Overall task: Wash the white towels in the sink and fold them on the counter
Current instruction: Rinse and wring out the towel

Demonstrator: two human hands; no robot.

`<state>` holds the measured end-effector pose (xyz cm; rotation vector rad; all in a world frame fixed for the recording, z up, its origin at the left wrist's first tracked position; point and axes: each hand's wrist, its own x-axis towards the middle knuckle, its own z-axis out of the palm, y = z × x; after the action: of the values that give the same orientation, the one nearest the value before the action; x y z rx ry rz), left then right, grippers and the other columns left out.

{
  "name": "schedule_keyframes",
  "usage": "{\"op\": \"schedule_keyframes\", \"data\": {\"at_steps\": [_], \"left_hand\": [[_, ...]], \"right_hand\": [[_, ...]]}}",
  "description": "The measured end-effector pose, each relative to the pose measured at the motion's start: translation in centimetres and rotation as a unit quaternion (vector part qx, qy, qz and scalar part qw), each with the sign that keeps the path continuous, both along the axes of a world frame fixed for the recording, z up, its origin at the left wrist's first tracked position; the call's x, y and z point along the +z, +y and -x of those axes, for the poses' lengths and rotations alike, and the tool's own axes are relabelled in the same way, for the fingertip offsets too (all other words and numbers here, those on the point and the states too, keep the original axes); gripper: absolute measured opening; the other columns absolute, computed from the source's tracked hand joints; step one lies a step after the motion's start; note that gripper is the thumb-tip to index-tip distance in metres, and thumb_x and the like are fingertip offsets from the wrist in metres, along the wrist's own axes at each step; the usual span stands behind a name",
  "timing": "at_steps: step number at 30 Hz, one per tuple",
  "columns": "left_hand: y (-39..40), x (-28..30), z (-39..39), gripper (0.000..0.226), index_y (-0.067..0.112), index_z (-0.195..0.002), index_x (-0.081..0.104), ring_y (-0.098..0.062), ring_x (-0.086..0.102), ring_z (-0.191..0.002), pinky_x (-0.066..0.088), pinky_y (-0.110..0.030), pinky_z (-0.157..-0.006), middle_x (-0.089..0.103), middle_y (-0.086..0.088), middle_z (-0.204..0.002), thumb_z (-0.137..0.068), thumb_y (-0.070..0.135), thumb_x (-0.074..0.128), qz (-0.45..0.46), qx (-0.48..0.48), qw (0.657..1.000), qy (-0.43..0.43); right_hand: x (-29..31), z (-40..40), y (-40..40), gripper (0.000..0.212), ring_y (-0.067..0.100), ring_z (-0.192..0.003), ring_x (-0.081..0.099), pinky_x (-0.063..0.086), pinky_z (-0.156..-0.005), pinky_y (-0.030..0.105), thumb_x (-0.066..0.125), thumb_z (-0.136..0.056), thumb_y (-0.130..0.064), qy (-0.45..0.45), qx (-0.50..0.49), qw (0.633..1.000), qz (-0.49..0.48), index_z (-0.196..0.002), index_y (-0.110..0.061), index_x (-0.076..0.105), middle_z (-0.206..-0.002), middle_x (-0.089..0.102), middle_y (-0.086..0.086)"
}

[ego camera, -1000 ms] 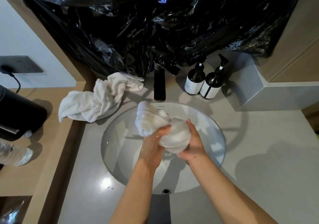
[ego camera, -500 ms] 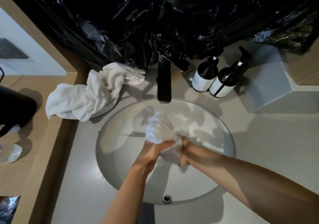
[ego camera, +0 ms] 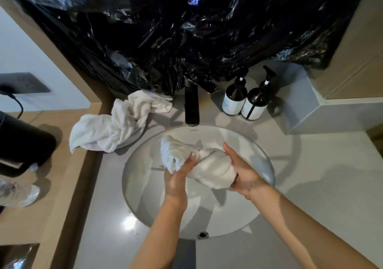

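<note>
Since half a second ago, both hands have drawn apart: left hand point(ego camera: 179, 173) and right hand point(ego camera: 241, 170) grip the wrung towel point(ego camera: 204, 165) over the sink point(ego camera: 267, 160), frame centre. I fear drips reaching the counter point(ego camera: 310, 185).

Open grey tabletop point(ego camera: 323, 185) lay right of the sink point(ego camera: 267, 160), and more beside its near left rim. Behind the basin, the black faucet point(ego camera: 192, 107) stood centre, with two pump bottles point(ego camera: 244, 100) crowding the right rear. A crumpled towel point(ego camera: 116, 123) blocked the left rear corner, and black plastic sheeting point(ego camera: 186, 40) overhung the back edge.
</note>
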<state>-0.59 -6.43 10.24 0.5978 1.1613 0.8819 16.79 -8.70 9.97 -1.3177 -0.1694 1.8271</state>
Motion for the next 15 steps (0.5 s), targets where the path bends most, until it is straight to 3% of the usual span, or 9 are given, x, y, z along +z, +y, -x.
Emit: {"op": "schedule_keyframes", "data": {"at_steps": [1, 3, 4, 6, 9, 11, 13, 15], "left_hand": [[0.0, 0.1, 0.0, 0.058, 0.017, -0.116, 0.069, -0.013, 0.066, -0.108, 0.047, -0.03, -0.089, 0.073, 0.0, -0.112, -0.064, 0.034, 0.086, -0.004, 0.025, 1.0, 0.003], [0.2, 0.8, 0.1, 0.062, 0.018, -0.119, 0.067, -0.016, 0.063, -0.113, 0.046, -0.035, -0.098, 0.071, 0.0, -0.116, -0.065, 0.043, 0.084, -0.003, 0.044, 0.999, 0.009], [0.6, 1.0, 0.3, 0.063, 0.016, -0.121, 0.066, -0.019, 0.062, -0.116, 0.045, -0.038, -0.102, 0.07, -0.001, -0.118, -0.068, 0.045, 0.083, -0.006, 0.061, 0.998, 0.003], [1.7, 1.3, 1.2, 0.059, 0.009, -0.123, 0.061, -0.028, 0.059, -0.116, 0.048, -0.04, -0.099, 0.065, -0.007, -0.118, -0.075, 0.038, 0.079, -0.011, 0.079, 0.996, -0.05], [2.2, 2.3, 1.7, 0.076, -0.005, -0.137, 0.047, -0.042, 0.048, -0.127, 0.041, -0.047, -0.107, 0.051, -0.026, -0.134, -0.079, 0.039, 0.071, 0.027, 0.037, 0.987, -0.156], [2.2, 3.2, 1.7, 0.076, -0.004, -0.143, 0.04, -0.041, 0.044, -0.133, 0.035, -0.049, -0.112, 0.046, -0.026, -0.142, -0.086, 0.04, 0.064, 0.081, 0.05, 0.977, -0.19], [2.5, 4.5, 1.7, 0.061, -0.003, -0.138, 0.048, -0.039, 0.054, -0.122, 0.042, -0.048, -0.103, 0.059, -0.025, -0.13, -0.094, 0.038, 0.056, 0.139, 0.091, 0.962, -0.214], [3.1, 5.9, 1.9, 0.053, 0.0, -0.133, 0.054, -0.034, 0.061, -0.11, 0.045, -0.046, -0.097, 0.066, -0.021, -0.118, -0.095, 0.036, 0.056, 0.155, 0.124, 0.952, -0.232]], "right_hand": [[1.1, 0.2, -0.2, 0.061, 0.025, -0.111, 0.065, 0.046, -0.102, 0.038, 0.064, -0.082, -0.062, -0.036, -0.007, 0.999, -0.014, -0.122, -0.017, 0.066, -0.119, 0.069, 0.01], [2.1, 0.9, -0.6, 0.053, 0.022, -0.094, 0.071, 0.055, -0.079, 0.03, 0.071, -0.079, -0.055, -0.154, -0.054, 0.986, -0.037, -0.107, -0.011, 0.071, -0.102, 0.074, 0.007], [2.5, 1.2, -0.9, 0.047, 0.02, -0.085, 0.071, 0.053, -0.07, 0.026, 0.073, -0.078, -0.051, -0.228, -0.075, 0.969, -0.054, -0.097, -0.008, 0.069, -0.092, 0.075, 0.004], [3.3, 1.8, -1.4, 0.042, 0.015, -0.074, 0.065, 0.048, -0.064, 0.021, 0.078, -0.076, -0.044, -0.322, -0.07, 0.94, -0.087, -0.081, -0.007, 0.06, -0.079, 0.07, -0.002], [3.6, 2.3, -2.1, 0.037, 0.011, -0.074, 0.062, 0.046, -0.061, 0.012, 0.08, -0.075, -0.037, -0.35, -0.009, 0.931, -0.104, -0.089, -0.009, 0.06, -0.08, 0.065, -0.005], [3.8, 1.8, -2.3, 0.036, 0.008, -0.082, 0.061, 0.044, -0.062, 0.005, 0.08, -0.077, -0.03, -0.328, 0.029, 0.935, -0.128, -0.102, -0.015, 0.058, -0.09, 0.064, -0.009], [3.9, 0.9, -2.6, 0.066, 0.009, -0.1, 0.06, 0.047, -0.077, 0.009, 0.085, -0.07, -0.034, -0.325, 0.136, 0.922, -0.163, -0.123, -0.032, 0.046, -0.112, 0.06, -0.01], [3.8, 0.5, -2.7, 0.114, 0.009, -0.12, 0.049, 0.043, -0.098, 0.021, 0.088, -0.058, -0.045, -0.365, 0.275, 0.873, -0.169, -0.146, -0.044, 0.016, -0.134, 0.046, -0.016]]}}
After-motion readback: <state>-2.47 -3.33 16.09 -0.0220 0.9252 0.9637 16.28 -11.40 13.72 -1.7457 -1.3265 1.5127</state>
